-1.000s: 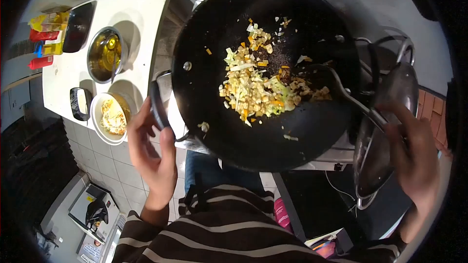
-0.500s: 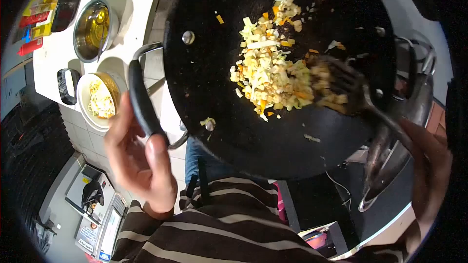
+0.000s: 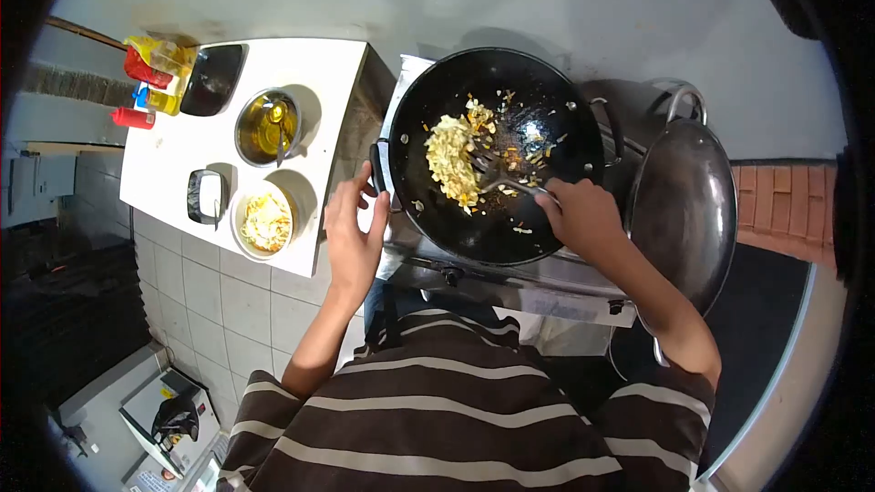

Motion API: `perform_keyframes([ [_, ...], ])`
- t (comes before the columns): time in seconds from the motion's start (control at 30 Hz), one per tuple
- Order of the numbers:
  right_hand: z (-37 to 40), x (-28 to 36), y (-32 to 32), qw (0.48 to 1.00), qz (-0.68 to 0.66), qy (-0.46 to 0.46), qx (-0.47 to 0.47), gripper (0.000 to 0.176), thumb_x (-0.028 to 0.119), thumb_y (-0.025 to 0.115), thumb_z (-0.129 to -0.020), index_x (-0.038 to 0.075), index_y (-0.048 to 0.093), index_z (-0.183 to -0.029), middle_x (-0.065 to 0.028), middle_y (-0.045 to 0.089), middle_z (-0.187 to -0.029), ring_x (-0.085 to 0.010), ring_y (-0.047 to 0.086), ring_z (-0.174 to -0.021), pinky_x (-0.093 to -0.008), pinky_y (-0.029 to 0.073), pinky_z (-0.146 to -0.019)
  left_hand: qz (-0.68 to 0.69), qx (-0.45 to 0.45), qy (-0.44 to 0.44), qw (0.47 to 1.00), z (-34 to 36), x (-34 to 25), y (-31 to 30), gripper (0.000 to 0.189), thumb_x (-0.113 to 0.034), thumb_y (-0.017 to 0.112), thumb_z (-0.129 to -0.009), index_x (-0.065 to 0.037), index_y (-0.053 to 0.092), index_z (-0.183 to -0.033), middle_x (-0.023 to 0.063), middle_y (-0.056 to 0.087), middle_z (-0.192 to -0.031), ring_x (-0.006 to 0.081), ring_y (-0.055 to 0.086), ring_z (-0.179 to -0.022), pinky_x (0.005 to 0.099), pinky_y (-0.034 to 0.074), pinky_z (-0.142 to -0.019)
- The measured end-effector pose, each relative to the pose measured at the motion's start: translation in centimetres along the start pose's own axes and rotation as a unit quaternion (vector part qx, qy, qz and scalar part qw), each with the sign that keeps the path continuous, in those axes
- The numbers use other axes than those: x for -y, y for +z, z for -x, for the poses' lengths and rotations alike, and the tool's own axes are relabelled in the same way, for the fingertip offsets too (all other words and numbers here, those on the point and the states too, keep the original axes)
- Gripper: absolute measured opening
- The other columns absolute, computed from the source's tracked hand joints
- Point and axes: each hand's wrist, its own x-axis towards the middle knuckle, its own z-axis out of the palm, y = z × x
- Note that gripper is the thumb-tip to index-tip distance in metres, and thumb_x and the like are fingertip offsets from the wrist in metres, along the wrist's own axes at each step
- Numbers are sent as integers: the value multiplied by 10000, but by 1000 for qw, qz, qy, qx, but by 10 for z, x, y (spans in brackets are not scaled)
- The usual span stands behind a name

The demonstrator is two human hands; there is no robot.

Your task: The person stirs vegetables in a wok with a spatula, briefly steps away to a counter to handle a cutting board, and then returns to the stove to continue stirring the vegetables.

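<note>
A black wok rests on the stove, with chopped vegetables heaped left of its middle and loose bits spread to the right. My right hand is closed round the handle of a metal spatula, whose slotted head touches the right edge of the heap. At the wok's left handle is my left hand, its thumb and fingers apart; whether the fingertips touch the handle is hard to tell.
On the white table at left stand a steel bowl of yellow liquid, a bowl of shredded food, a small black-rimmed dish, a black tray and a red bottle. A large metal pan is right of the wok.
The wok has gone from close and tilted to lower on the stove. Food has shifted to its left side. My left hand's fingers have come off or loosened from the handle.
</note>
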Motion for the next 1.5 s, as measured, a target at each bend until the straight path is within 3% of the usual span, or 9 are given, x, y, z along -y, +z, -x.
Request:
perform_keyframes([
  [0.17,-7,-24,17,982,-139,-72,-109,314,421,654,-950,128,755,-997,-190,716,-817,-406,697,-737,-493,558,-691,-6,8,-4,1000,-1,-3,-3,435,-101,714,-920,8,614,-1329,99,601,-880,223,537,-768,370,457,-740],
  [0.3,3,-45,-7,982,-125,-78,-118,321,424,670,-939,132,771,-1029,-164,728,-819,-395,705,-760,-485,556,-722,-2,16,-8,1000,-4,-4,-7,432,-102,724,-914,5,624,-1320,100,608,-886,222,537,-770,365,464,-716],
  [0.6,48,-58,-120,977,-148,-112,-102,181,210,743,-893,68,783,-997,-169,731,-851,-339,687,-719,-406,505,-658,21,46,-60,997,-5,-9,-7,452,-24,705,-925,38,603,-1362,57,592,-908,136,536,-833,305,485,-803],
  [0.77,65,-47,-194,980,-185,20,74,203,184,767,-867,54,784,-1022,-139,731,-852,-250,655,-798,-332,483,-724,-4,46,-76,996,-5,-12,-6,442,-12,695,-926,38,600,-1355,74,587,-910,155,574,-834,310,514,-778],
  [0.83,82,-62,-193,990,-57,-119,-48,227,158,711,-934,36,737,-1123,-129,732,-999,-169,651,-866,-289,483,-713,-3,43,-75,996,-5,-10,-4,447,1,694,-922,43,599,-1356,74,587,-909,150,570,-824,306,511,-780],
  [0.97,105,-105,-203,990,-128,-60,17,296,199,738,-934,61,686,-1191,-131,666,-1190,-176,630,-937,-301,501,-780,-14,33,-64,997,-5,-12,-2,454,20,693,-913,56,598,-1355,72,578,-894,139,556,-807,290,494,-779],
  [1.0,93,-100,-212,989,-131,-61,20,296,199,738,-934,61,686,-1191,-131,666,-1190,-176,630,-937,-301,501,-780,-18,29,-58,998,-5,-11,-2,448,20,692,-914,57,602,-1352,70,575,-890,137,552,-803,286,488,-778],
  [1.07,63,-84,-226,957,-107,-269,20,279,21,690,-910,-58,714,-1176,-214,760,-933,-154,717,-659,-240,498,-518,-22,37,-60,997,-5,-10,-3,444,19,690,-915,59,605,-1349,66,572,-889,133,544,-801,282,479,-772],
  [1.5,76,-79,-252,934,-30,-355,29,314,145,750,-907,-69,729,-1136,-196,757,-892,-121,649,-575,-234,451,-476,-8,23,-59,998,-3,-5,1,459,29,691,-905,61,601,-1354,64,584,-922,132,538,-812,284,470,-770],
])
